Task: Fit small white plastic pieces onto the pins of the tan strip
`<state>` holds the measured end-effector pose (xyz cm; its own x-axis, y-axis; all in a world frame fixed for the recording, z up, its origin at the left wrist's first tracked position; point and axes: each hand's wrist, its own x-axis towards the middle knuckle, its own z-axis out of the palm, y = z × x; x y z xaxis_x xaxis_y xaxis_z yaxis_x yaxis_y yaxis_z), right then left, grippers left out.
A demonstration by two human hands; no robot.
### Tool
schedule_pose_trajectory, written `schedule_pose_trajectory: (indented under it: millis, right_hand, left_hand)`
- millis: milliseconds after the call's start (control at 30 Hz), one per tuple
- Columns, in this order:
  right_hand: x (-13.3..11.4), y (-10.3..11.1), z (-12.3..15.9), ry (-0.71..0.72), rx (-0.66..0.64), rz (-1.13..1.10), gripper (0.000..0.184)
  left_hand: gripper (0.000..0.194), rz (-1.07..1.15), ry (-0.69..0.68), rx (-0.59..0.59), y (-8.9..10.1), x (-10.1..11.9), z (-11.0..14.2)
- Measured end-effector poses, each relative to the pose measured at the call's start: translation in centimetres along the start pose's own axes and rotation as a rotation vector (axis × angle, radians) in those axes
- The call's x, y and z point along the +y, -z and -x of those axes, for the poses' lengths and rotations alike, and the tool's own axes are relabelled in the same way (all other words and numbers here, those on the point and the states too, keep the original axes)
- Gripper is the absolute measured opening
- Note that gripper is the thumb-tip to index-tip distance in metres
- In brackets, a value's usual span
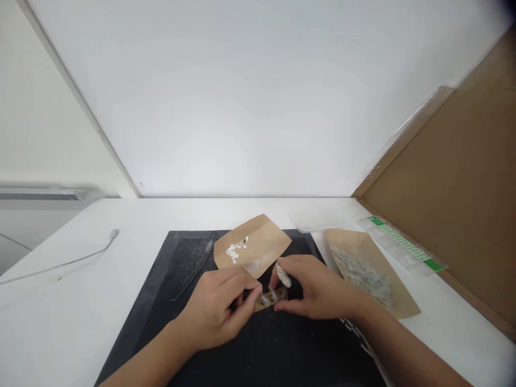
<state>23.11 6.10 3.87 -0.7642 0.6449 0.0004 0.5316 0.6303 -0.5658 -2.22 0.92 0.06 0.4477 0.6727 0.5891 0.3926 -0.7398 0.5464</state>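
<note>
A small tan strip (pixel 260 308) carrying several translucent rounded pieces (pixel 274 295) lies low over the black mat (pixel 266 355). At its left end my left hand (pixel 223 306) is closed, thumb and index finger pinched together; the fingertips hide what lies between them. My right hand (pixel 312 287) curls round the strip's right part, thumb on the near side and fingers on the far side. A white ribbed piece (pixel 283 275) shows at the right-hand fingers; whether it is worn or held I cannot tell.
Brown paper (pixel 266 242) with small white bits (pixel 234 251) lies behind my hands, beside dark tweezers (pixel 197 271). On the right, another brown sheet (pixel 403 312) bears a heap of translucent pieces (pixel 366 277), near a green-labelled clear plastic case (pixel 407 247). A cable (pixel 80 259) crosses the left.
</note>
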Motion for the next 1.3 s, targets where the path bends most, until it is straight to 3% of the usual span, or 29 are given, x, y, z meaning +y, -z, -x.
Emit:
schedule_pose_trajectory:
  millis: [867, 1300]
  right_hand:
    - [0.04, -0.07, 0.19, 0.045, 0.009, 0.101, 0.030]
    - [-0.10, 0.06, 0.19, -0.002, 0.016, -0.021, 0.036]
  left_hand:
    - [0.009, -0.130, -0.041, -0.037, -0.19, -0.07, -0.13]
    - [0.010, -0.161, -0.057, -0.019, -0.10, 0.01, -0.26]
